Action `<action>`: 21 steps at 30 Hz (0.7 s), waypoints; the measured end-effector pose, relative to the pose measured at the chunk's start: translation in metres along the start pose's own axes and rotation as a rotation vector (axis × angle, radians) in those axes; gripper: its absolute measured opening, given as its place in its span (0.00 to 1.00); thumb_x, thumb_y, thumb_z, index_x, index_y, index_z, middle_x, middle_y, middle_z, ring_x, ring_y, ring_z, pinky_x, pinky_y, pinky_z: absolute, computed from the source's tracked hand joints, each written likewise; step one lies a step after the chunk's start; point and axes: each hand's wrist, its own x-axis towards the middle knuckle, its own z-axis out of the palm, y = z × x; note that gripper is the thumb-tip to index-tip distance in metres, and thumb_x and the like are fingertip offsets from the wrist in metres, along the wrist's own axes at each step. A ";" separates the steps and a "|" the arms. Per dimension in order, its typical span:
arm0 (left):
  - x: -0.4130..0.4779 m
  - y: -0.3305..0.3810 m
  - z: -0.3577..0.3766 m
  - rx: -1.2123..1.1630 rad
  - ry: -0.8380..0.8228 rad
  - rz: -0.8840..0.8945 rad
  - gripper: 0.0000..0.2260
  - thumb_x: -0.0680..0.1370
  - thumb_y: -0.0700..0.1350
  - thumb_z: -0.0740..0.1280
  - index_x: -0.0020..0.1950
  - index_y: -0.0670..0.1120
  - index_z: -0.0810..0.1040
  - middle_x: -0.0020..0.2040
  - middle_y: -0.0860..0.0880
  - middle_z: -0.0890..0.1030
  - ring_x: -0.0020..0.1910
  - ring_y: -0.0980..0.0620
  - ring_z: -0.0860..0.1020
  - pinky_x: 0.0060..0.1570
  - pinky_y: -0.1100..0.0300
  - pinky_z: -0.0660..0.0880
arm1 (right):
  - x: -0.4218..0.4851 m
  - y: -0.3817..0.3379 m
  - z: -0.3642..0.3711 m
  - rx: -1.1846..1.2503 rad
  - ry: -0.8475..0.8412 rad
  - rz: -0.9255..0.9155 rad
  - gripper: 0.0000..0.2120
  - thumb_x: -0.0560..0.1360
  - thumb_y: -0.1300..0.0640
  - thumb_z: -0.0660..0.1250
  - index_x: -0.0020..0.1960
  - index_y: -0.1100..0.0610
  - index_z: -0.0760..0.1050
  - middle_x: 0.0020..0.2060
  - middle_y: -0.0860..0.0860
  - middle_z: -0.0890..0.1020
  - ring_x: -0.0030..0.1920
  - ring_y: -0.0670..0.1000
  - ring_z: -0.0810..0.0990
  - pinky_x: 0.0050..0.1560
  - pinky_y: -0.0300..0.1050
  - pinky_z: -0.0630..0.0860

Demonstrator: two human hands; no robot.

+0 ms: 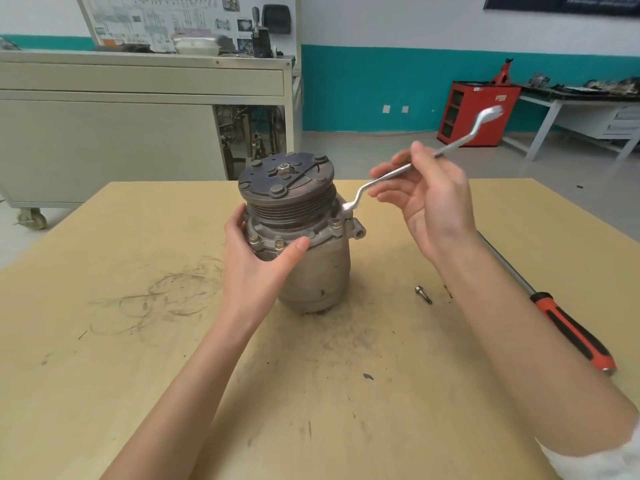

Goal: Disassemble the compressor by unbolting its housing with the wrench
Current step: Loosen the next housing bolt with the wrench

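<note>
The compressor (311,271) stands up tall in the middle of the table (104,341), with its round wheel part on top. The left hand (249,265) is wrapped round its side, thumb in front, to hold it steady. The right hand (426,202) has its fingers curled softly round the wrench (394,172). The low end of the wrench sits at the rim on the right side, and I think it is on a bolt there. That hold looks light, so the wrench could slip off when it gets pushed, and the fingers could hit the metal. If the left hand lets go a bit, the compressor could spin or tip over. One loose bolt (423,294) lies on the table near the right arm and could roll away if bumped. A screwdriver (571,334) lies further right.
</note>
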 end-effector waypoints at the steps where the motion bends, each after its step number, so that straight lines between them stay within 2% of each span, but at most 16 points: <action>1: 0.000 0.000 0.000 0.001 0.003 0.003 0.45 0.60 0.66 0.72 0.73 0.56 0.59 0.61 0.69 0.68 0.59 0.77 0.67 0.51 0.81 0.65 | -0.012 0.000 0.003 -0.065 -0.021 -0.069 0.13 0.81 0.57 0.56 0.42 0.61 0.74 0.37 0.58 0.84 0.34 0.55 0.84 0.35 0.39 0.79; 6: 0.000 0.000 0.000 0.006 0.000 0.012 0.46 0.61 0.65 0.72 0.75 0.53 0.59 0.65 0.63 0.68 0.62 0.72 0.68 0.55 0.80 0.65 | -0.055 0.011 0.015 -0.308 -0.066 -0.296 0.08 0.80 0.61 0.57 0.45 0.59 0.73 0.44 0.54 0.83 0.43 0.55 0.85 0.44 0.44 0.81; 9: 0.000 0.000 0.000 0.009 -0.002 0.020 0.45 0.63 0.62 0.73 0.75 0.52 0.59 0.63 0.65 0.68 0.60 0.77 0.66 0.53 0.82 0.64 | -0.071 0.022 0.015 -0.316 -0.067 -0.366 0.07 0.80 0.63 0.57 0.46 0.56 0.72 0.48 0.56 0.82 0.46 0.54 0.85 0.47 0.45 0.81; 12: 0.000 0.000 0.000 0.004 -0.003 0.020 0.47 0.61 0.66 0.72 0.75 0.52 0.59 0.61 0.70 0.66 0.59 0.78 0.66 0.52 0.83 0.64 | -0.077 0.032 0.015 -0.249 -0.086 -0.387 0.06 0.80 0.61 0.56 0.48 0.56 0.71 0.47 0.55 0.81 0.45 0.55 0.85 0.46 0.46 0.80; 14: -0.001 0.001 0.000 0.003 -0.008 0.011 0.47 0.61 0.66 0.72 0.75 0.53 0.59 0.62 0.69 0.67 0.61 0.73 0.68 0.53 0.82 0.64 | -0.068 0.034 0.012 -0.115 -0.073 -0.328 0.07 0.80 0.61 0.54 0.46 0.59 0.69 0.43 0.53 0.82 0.40 0.57 0.84 0.41 0.47 0.80; 16: -0.001 0.000 0.000 0.010 -0.008 -0.003 0.47 0.62 0.65 0.73 0.75 0.53 0.58 0.65 0.64 0.68 0.65 0.66 0.69 0.56 0.78 0.65 | -0.047 0.031 0.008 0.052 -0.032 -0.202 0.09 0.79 0.63 0.51 0.44 0.60 0.68 0.36 0.54 0.82 0.32 0.57 0.82 0.34 0.44 0.78; 18: -0.001 0.000 0.000 0.025 -0.005 -0.005 0.47 0.61 0.65 0.72 0.75 0.53 0.58 0.69 0.59 0.68 0.67 0.61 0.69 0.62 0.70 0.66 | -0.017 0.028 0.007 0.167 0.018 -0.017 0.11 0.79 0.65 0.50 0.40 0.61 0.67 0.30 0.55 0.80 0.25 0.54 0.78 0.27 0.39 0.73; 21: -0.001 0.001 -0.001 0.033 -0.002 -0.001 0.47 0.60 0.67 0.71 0.75 0.53 0.59 0.70 0.57 0.68 0.68 0.59 0.69 0.66 0.61 0.67 | 0.026 0.030 0.015 0.161 0.007 0.304 0.11 0.80 0.64 0.50 0.40 0.60 0.66 0.24 0.53 0.75 0.19 0.49 0.69 0.19 0.36 0.65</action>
